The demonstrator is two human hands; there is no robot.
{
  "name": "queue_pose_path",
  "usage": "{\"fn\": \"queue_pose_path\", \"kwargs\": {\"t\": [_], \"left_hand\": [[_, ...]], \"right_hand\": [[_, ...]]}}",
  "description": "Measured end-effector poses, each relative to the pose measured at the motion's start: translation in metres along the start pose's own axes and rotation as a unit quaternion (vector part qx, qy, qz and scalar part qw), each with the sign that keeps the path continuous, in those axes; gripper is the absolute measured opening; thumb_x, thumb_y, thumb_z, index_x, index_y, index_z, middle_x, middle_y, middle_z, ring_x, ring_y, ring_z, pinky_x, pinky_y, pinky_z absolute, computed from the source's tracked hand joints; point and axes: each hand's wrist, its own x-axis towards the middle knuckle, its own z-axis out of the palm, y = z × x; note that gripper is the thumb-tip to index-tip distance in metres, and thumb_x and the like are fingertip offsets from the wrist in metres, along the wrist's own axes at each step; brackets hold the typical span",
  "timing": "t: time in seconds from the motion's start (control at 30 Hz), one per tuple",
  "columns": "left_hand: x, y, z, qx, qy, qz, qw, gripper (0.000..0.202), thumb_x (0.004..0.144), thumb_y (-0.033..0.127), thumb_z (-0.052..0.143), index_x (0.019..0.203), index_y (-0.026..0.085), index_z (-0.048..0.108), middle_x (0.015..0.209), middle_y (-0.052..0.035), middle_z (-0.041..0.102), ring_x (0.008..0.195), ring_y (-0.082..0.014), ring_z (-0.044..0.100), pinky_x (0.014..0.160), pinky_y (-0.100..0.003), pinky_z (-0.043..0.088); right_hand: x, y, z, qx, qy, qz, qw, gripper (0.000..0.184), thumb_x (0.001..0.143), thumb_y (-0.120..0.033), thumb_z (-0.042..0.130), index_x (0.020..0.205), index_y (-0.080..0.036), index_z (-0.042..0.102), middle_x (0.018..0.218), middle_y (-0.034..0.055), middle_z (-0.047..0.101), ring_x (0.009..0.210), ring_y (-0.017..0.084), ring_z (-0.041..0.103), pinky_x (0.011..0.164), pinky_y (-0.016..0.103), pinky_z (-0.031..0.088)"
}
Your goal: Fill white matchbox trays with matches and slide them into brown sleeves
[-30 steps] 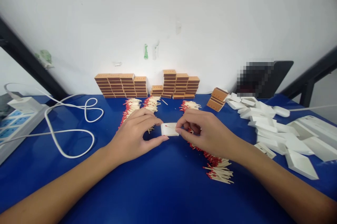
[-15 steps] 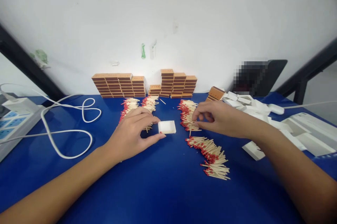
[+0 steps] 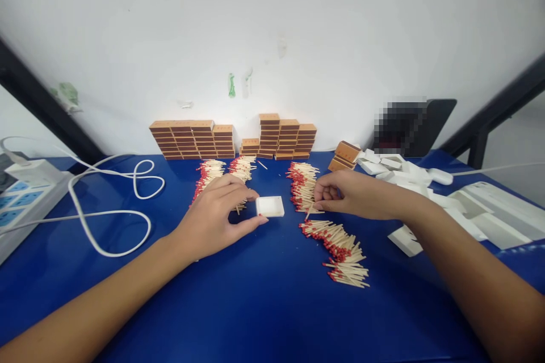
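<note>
My left hand (image 3: 225,207) grips the left end of a small white matchbox tray (image 3: 271,207) between thumb and fingers, on the blue table. A bit of red shows at the tray's near left corner. To the right, my right hand (image 3: 336,195) has its fingertips pinched on a match (image 3: 310,213), whose red head points down toward me. That hand is beside a pile of red-tipped matches (image 3: 301,184). Another pile of matches (image 3: 334,241) curves toward me below it. Behind my left hand lie more matches (image 3: 210,170), partly covered by it.
Stacked matchboxes (image 3: 191,141) line the wall, with more stacks (image 3: 287,138) right of them. Two or so boxes (image 3: 347,153) lean farther right. A heap of white trays (image 3: 404,172) lies beyond my right forearm. At left are a white cable (image 3: 85,226) and a power strip (image 3: 25,209).
My right fingers have closed in on a match at the near edge of the pile. My left hand and the tray have stayed in place; the view has shifted slightly.
</note>
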Motion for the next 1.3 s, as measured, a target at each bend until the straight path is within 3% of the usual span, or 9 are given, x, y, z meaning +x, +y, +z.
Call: {"fn": "queue_pose_path", "kwargs": {"t": [0.2,0.4,0.67,0.93,1.3], "left_hand": [[-0.001,-0.001,0.001,-0.003,-0.010,-0.006,1.000,0.026,0.095,0.039,0.080,0.112,0.019,0.073,0.097,-0.0062,0.078,0.103,-0.0254,0.069,0.093,-0.043,0.058],[-0.001,-0.001,0.001,-0.004,-0.016,-0.010,1.000,0.027,0.095,0.038,0.080,0.114,0.020,0.072,0.099,-0.0063,0.078,0.104,-0.0256,0.070,0.093,-0.044,0.058],[-0.002,-0.001,0.003,-0.016,-0.017,-0.017,1.000,0.027,0.094,0.038,0.081,0.113,0.020,0.072,0.097,-0.0058,0.077,0.102,-0.0258,0.069,0.092,-0.044,0.058],[-0.001,0.000,0.000,-0.013,-0.009,-0.013,1.000,0.027,0.095,0.037,0.080,0.113,0.019,0.072,0.096,-0.0064,0.077,0.103,-0.0259,0.069,0.092,-0.044,0.057],[-0.002,0.001,0.002,-0.013,-0.010,-0.011,1.000,0.028,0.095,0.039,0.080,0.113,0.019,0.072,0.095,-0.0061,0.077,0.102,-0.0261,0.069,0.093,-0.044,0.058]], "right_hand": [[-0.002,-0.007,-0.001,-0.002,0.039,-0.020,0.999,0.013,0.089,-0.033,0.066,0.084,-0.022,0.070,0.075,0.0031,0.070,0.064,0.017,0.057,0.059,0.031,0.043],[-0.001,-0.005,0.001,-0.022,0.060,-0.034,0.997,0.020,0.092,-0.038,0.065,0.079,-0.023,0.066,0.069,0.0017,0.067,0.060,0.016,0.055,0.057,0.031,0.040],[0.010,-0.003,0.013,-0.056,0.149,-0.053,0.986,0.016,0.091,-0.031,0.062,0.079,-0.022,0.068,0.072,0.0021,0.069,0.064,0.016,0.058,0.061,0.032,0.042],[0.009,-0.004,0.019,-0.038,0.105,-0.044,0.993,0.014,0.091,-0.031,0.061,0.081,-0.022,0.064,0.072,0.0010,0.069,0.063,0.016,0.057,0.060,0.031,0.042],[0.015,-0.004,0.023,-0.018,0.116,-0.075,0.990,0.017,0.093,-0.032,0.060,0.079,-0.023,0.056,0.074,0.0004,0.062,0.064,0.015,0.049,0.061,0.031,0.038]]}}
